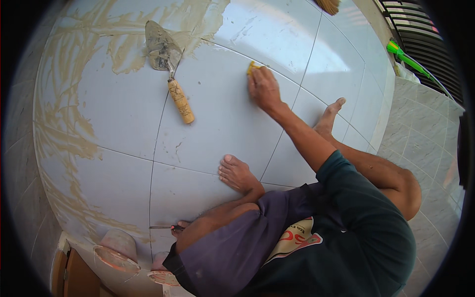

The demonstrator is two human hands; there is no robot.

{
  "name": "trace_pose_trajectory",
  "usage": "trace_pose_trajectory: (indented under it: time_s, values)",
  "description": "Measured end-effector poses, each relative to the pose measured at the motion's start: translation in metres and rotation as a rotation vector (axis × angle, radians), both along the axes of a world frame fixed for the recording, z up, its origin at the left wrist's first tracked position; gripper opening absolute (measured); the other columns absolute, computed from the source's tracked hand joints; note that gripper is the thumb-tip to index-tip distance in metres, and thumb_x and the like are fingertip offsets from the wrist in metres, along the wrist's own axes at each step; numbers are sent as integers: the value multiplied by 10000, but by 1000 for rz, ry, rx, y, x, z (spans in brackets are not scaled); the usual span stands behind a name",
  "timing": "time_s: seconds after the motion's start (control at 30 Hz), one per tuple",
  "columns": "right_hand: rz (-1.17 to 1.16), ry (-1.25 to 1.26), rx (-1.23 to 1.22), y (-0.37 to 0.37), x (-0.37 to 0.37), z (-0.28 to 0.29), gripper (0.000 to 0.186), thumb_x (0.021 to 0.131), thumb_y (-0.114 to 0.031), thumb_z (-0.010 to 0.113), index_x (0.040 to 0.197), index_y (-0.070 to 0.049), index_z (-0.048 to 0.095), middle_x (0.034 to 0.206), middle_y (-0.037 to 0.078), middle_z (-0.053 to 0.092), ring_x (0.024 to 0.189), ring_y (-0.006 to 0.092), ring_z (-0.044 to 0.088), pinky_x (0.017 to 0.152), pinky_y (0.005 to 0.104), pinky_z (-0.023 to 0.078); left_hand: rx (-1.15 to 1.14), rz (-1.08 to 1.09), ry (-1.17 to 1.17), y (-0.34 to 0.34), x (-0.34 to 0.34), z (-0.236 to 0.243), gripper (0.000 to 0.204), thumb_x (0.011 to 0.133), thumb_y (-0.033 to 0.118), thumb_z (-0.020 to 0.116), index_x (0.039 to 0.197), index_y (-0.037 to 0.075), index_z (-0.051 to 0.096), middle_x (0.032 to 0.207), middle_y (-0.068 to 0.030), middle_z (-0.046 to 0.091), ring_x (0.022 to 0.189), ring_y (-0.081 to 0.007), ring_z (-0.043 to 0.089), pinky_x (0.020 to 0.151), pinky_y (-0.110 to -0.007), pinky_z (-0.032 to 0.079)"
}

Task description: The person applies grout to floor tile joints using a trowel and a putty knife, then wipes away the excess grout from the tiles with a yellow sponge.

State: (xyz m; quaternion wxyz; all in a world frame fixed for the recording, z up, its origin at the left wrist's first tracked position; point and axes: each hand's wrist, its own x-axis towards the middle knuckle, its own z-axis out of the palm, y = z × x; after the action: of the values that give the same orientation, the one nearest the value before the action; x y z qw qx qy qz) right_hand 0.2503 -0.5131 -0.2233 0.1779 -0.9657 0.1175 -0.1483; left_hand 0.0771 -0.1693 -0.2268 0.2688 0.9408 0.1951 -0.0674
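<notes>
My right hand (264, 90) reaches over the pale tiled floor (213, 116), fingers closed on a small yellow piece (253, 67). The piece touches the floor at a dark joint between tiles; its exact kind is mostly hidden by my fingers. Beside my bent left leg, my left hand (181, 227) is closed around a thin metal tool (161, 227) with a dark and red handle. Its narrow shaft points left, low over the floor; my knee covers part of this hand. A trowel (168, 64) with a wooden handle lies to the left of my right hand.
Beige grout (64, 119) is smeared over the left and far tiles. Two stained buckets (123, 242) stand at the lower left. My bare feet (240, 174) rest on the tiles. Broom bristles (329, 5) show at the far edge, and a green-handled tool (408, 59) by a dark grille.
</notes>
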Motion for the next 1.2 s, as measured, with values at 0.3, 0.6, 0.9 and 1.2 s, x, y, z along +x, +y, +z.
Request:
trace_pose_trajectory:
  time_s: [0.3,0.6,0.9,1.2]
  values:
    - [489,571,745,123,-27,123,536,1033,-449,476,1326,-5,547,1215,193,581,1205,311,517,1049,414,397,-707,-174,-355,-59,120,57,583,972,199,614,1386,-35,277,1330,-205,466,1170,-288,524,985,-406,445]
    - [-269,379,1058,-21,1,83,309,1068,-272,403,1104,0,545,828,55,618,684,130,602,579,278,497,-638,-919,-142,-162,182,94,734,757,120,727,1416,60,409,1284,-219,446,1182,-417,417,1016,-508,354]
    - [377,529,41,-111,2,79,233,1007,-209,520,1017,21,547,851,226,655,729,431,626,661,504,501,15,-1007,-102,-101,158,44,595,715,-45,679,1280,109,575,1373,-199,405,1291,-449,371,1027,-536,391]
    - [328,679,189,-217,-72,143,223,1017,-185,545,1053,34,560,721,187,602,566,321,532,558,419,445,-92,-1324,-107,-153,268,129,770,743,-197,497,1474,-3,353,1428,-232,405,1307,-424,412,1084,-459,406]
